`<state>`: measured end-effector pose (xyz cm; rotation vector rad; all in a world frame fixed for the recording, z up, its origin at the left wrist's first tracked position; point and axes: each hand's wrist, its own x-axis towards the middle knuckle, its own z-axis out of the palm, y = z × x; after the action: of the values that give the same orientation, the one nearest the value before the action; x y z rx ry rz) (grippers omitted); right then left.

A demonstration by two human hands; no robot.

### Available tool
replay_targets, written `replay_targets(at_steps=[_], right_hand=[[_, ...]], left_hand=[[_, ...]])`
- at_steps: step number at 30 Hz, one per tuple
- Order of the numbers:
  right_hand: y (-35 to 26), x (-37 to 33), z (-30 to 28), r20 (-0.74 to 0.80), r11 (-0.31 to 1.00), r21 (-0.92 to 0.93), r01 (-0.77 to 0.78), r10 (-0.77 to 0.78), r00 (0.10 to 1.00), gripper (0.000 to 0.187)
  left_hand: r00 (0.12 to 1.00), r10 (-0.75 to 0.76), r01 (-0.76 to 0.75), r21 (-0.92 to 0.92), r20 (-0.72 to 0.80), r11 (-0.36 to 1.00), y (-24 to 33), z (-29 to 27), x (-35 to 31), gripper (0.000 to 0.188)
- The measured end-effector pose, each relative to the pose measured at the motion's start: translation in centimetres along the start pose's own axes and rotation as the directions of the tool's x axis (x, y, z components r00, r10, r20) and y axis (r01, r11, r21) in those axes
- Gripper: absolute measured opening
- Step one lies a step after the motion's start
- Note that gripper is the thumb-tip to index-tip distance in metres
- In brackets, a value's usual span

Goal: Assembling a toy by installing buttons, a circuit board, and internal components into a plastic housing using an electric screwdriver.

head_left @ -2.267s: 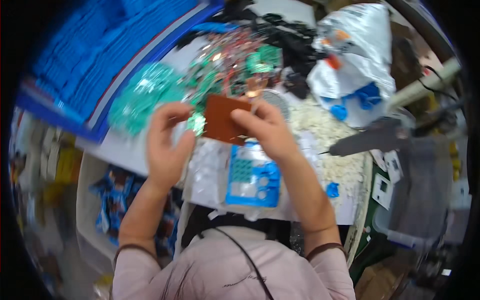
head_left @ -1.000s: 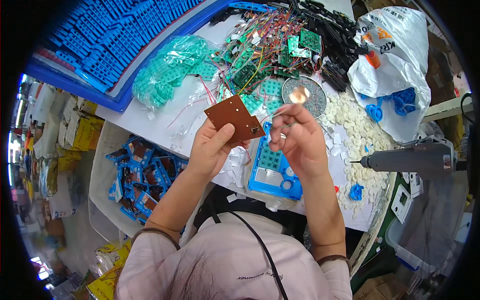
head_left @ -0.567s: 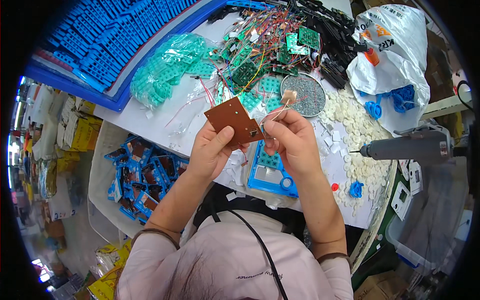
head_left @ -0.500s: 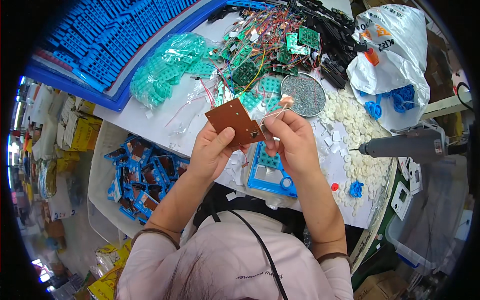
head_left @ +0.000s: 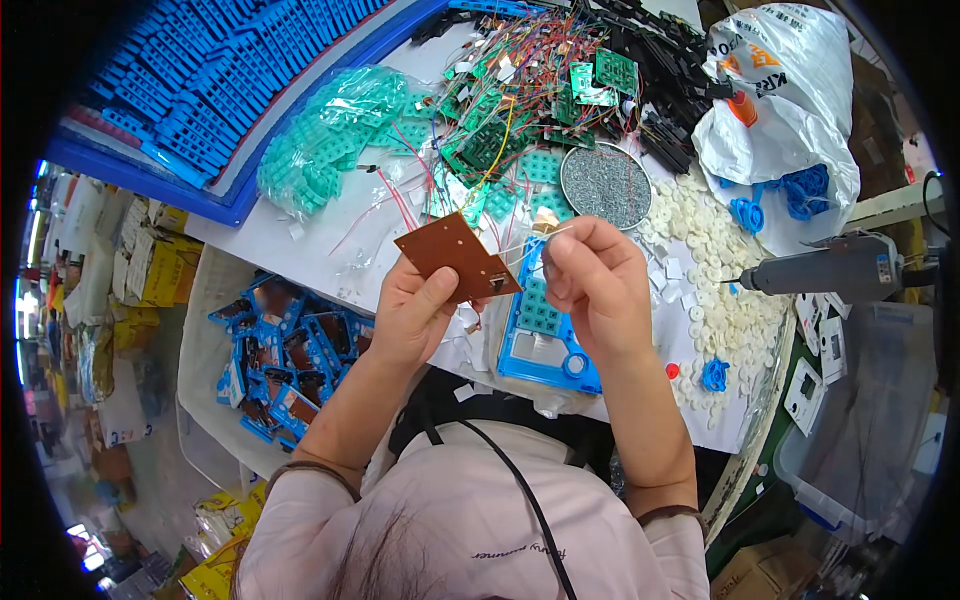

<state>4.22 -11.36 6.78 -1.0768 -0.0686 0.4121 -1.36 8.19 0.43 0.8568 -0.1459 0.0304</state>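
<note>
A brown circuit board (head_left: 455, 255) is held tilted over the near side of the table, my left hand (head_left: 413, 312) closed on its lower left part. Beyond the board's right edge, my right hand (head_left: 605, 290) pinches thin white wires (head_left: 522, 244) that run to the board. A small copper-coloured piece (head_left: 545, 219) shows beside those fingertips; whether it joins the wires I cannot tell. Red wires (head_left: 402, 207) stick up behind the board. Below my right hand lies a blue plastic casing (head_left: 550, 368) with a green rubber keypad (head_left: 540, 316) in it, partly covered by the hand.
Wired green boards (head_left: 490, 140) are heaped at the back, beside a dish of screws (head_left: 606, 187). White round pieces (head_left: 725, 300) spread rightward, under an electric screwdriver (head_left: 825, 275). Bagged green keypads (head_left: 330, 140) and a tray of blue casings (head_left: 240, 205) stand left; a bin (head_left: 215, 440) holds blue assemblies.
My right hand has moved right, away from the board, drawing the white wires out straighter. The board and my left hand have shifted slightly left, and more of the blue casing shows.
</note>
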Motion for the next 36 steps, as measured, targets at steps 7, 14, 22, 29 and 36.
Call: replay_targets(at_steps=[7, 14, 22, 29, 36], right_hand=[[0.4, 0.5, -0.1, 0.157, 0.99, -0.063, -0.123, 0.131, 0.979, 0.012], [1.6, -0.7, -0.2, 0.04, 0.988, 0.095, -0.118, 0.114, 0.993, 0.01], [1.8, -2.9, -1.1, 0.034, 0.984, -0.041, -0.171, 0.172, 0.985, 0.012], [0.9, -4.7, -1.7, 0.11, 0.972, 0.009, -0.235, 0.233, 0.966, 0.012], [0.6, -5.0, -1.8, 0.145, 0.931, 0.298, -0.21, 0.173, 0.974, 0.016]], left_hand=[[0.995, 0.002, -0.003, 0.007, 0.103, 1.0, -0.6, -1.1, -0.2, 0.037], [0.992, 0.116, -0.108, -0.156, 0.046, 0.982, 0.4, -0.2, 0.4, 0.027], [0.958, -0.032, 0.053, -0.069, 0.285, 0.996, 1.5, -0.2, 0.4, 0.047], [0.975, -0.044, 0.074, -0.135, 0.218, 0.988, 0.9, 4.3, 0.9, 0.028], [0.956, 0.061, -0.067, 0.01, 0.286, 0.998, -0.3, 4.0, 1.0, 0.042]])
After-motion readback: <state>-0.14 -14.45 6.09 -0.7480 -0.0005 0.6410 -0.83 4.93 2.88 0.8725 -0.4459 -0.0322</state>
